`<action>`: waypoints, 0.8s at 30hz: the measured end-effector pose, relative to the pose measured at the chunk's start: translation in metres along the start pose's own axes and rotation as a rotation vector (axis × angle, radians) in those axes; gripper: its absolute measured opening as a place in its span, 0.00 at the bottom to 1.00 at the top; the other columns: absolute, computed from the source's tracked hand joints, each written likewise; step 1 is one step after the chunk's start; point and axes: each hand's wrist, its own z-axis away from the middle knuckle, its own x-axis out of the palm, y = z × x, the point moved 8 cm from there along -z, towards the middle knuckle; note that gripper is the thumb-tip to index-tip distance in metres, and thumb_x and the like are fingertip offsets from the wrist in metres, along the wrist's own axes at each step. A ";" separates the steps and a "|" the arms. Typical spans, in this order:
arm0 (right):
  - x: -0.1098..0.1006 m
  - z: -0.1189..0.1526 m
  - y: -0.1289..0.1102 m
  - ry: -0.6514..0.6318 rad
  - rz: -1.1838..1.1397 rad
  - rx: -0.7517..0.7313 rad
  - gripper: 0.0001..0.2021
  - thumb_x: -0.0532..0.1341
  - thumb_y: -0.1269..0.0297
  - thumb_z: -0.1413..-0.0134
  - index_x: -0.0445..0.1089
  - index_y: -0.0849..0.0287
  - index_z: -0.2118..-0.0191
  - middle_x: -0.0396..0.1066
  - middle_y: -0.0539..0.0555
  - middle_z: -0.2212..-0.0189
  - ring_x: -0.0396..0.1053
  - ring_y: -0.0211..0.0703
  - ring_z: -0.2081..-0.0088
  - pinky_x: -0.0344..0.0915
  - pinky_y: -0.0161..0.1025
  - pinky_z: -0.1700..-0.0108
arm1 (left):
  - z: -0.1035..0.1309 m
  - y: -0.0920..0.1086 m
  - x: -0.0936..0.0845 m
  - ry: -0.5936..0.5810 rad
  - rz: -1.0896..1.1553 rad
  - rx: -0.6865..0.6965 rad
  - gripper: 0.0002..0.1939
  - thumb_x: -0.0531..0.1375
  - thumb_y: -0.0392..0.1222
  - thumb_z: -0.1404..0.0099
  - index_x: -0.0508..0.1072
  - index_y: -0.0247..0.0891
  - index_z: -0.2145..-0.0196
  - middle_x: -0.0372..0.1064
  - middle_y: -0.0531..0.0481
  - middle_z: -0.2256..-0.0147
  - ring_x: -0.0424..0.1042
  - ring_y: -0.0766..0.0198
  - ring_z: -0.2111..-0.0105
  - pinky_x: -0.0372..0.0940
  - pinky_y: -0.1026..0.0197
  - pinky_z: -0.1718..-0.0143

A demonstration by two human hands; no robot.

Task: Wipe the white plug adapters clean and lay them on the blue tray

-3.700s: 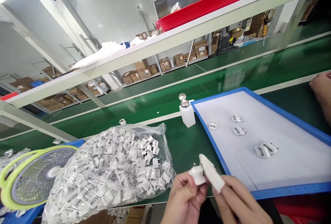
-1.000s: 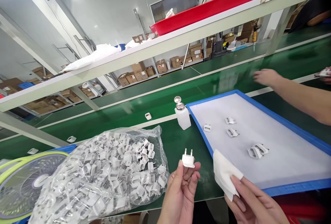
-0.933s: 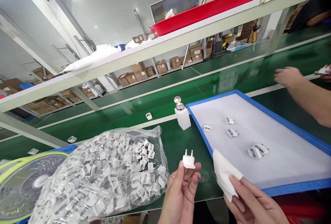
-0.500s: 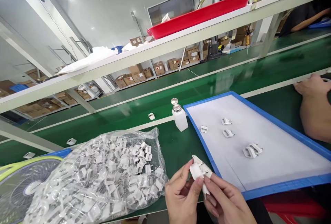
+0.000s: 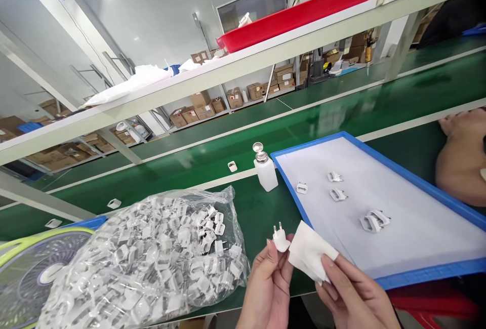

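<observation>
Between the thumb and fingers of my left hand (image 5: pixel 269 278) is a white two-pin plug piece (image 5: pixel 280 239), its metal pins pointing up. My right hand (image 5: pixel 351 288) pinches a folded white cloth (image 5: pixel 311 252), which could be paper wipe, close beside the plug piece. On the left lies a clear plastic bag (image 5: pixel 152 253) full of similar white plug pieces. To the right, several more plug pieces (image 5: pixel 375 220) lie on a white tray with a blue rim (image 5: pixel 429 268).
A white pump bottle (image 5: pixel 266 173) with its metal lid raised stands by the tray's left edge. Loose white pieces (image 5: pixel 232 166) sit on the green belt behind. A fan (image 5: pixel 49 273) is at lower left. Another person's arm (image 5: pixel 461 162) rests at right. A red tray (image 5: pixel 304 12) is on the shelf above.
The white cloth has come away from the plug piece and moved right with my right hand. My left hand has turned the plug piece so its pins point up. Belt pieces shifted right.
</observation>
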 end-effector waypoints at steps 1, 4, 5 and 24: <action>-0.001 -0.002 -0.004 -0.010 0.021 -0.026 0.25 0.81 0.52 0.68 0.81 0.59 0.62 0.70 0.52 0.72 0.65 0.36 0.73 0.71 0.31 0.71 | 0.001 -0.001 0.001 0.004 0.019 -0.019 0.15 0.60 0.35 0.27 0.84 0.26 0.67 0.82 0.30 0.60 0.83 0.55 0.57 0.77 0.59 0.51; 0.004 0.002 -0.020 -0.035 0.111 -0.140 0.20 0.78 0.51 0.58 0.79 0.57 0.61 0.68 0.51 0.71 0.65 0.38 0.69 0.69 0.29 0.70 | 0.004 -0.003 0.005 -0.010 0.033 -0.060 0.20 0.55 0.37 0.24 0.83 0.25 0.66 0.83 0.32 0.62 0.83 0.58 0.60 0.78 0.62 0.56; 0.008 0.006 -0.026 -0.034 0.145 -0.189 0.19 0.76 0.50 0.55 0.78 0.56 0.61 0.67 0.50 0.71 0.65 0.38 0.68 0.68 0.27 0.69 | 0.004 -0.004 0.004 -0.007 0.026 -0.074 0.19 0.56 0.38 0.24 0.83 0.26 0.66 0.83 0.34 0.63 0.83 0.60 0.62 0.78 0.64 0.59; 0.054 0.061 -0.106 -0.379 1.257 -1.169 0.06 0.65 0.64 0.38 0.78 0.53 0.57 0.78 0.54 0.66 0.75 0.42 0.70 0.72 0.34 0.64 | 0.037 -0.004 0.012 -0.052 -0.117 -0.104 0.12 0.74 0.42 0.40 0.82 0.29 0.71 0.82 0.41 0.68 0.80 0.62 0.68 0.75 0.66 0.63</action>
